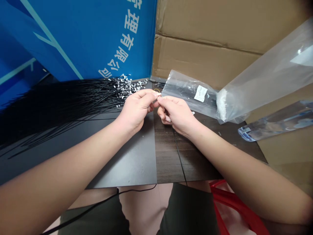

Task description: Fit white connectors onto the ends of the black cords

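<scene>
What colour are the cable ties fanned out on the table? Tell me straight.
The cable ties are black, with small white heads at their ends; the head view shows them best.

The tabletop (168, 156) is dark brown and looks like wood, and a flat black panel (127, 166) covers its left part. A big fan of thin black wires (61, 107) lies on the panel (too many to count), with tiny white clips (128, 85) at their ends. To the right lies a clear plastic bag (188, 93) of black wires, with a white label (200, 93) on it. A bigger clear bag (259, 78) sits just beside it.
</scene>
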{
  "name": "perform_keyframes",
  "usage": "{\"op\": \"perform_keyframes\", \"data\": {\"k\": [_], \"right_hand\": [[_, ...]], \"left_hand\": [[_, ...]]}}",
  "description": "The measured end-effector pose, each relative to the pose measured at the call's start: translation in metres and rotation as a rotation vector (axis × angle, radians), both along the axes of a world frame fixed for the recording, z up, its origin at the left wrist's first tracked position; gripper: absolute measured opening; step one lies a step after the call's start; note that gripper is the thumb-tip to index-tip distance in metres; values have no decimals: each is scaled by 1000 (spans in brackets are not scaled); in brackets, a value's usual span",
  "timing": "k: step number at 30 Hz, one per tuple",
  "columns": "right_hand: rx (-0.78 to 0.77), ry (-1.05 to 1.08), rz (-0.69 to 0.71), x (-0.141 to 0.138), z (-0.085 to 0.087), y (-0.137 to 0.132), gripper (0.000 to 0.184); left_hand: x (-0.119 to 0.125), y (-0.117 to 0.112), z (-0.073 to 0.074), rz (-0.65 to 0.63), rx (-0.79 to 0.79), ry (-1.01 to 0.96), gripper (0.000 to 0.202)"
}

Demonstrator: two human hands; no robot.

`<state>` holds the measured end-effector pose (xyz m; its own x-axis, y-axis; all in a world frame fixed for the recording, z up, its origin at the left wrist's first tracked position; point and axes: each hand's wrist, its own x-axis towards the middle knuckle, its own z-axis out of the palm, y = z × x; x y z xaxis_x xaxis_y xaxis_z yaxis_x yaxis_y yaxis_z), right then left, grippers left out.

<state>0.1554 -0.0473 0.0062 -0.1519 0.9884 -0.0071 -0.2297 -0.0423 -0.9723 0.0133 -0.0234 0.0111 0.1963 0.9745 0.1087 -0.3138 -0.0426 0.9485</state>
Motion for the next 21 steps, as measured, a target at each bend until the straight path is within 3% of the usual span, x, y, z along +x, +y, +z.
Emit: {"op": "perform_keyframes", "data": {"k": [21], "right_hand": [[-122, 109, -21, -4, 11, -6, 23]], "left_hand": [[1, -1, -3, 21, 83, 63, 19]]}}
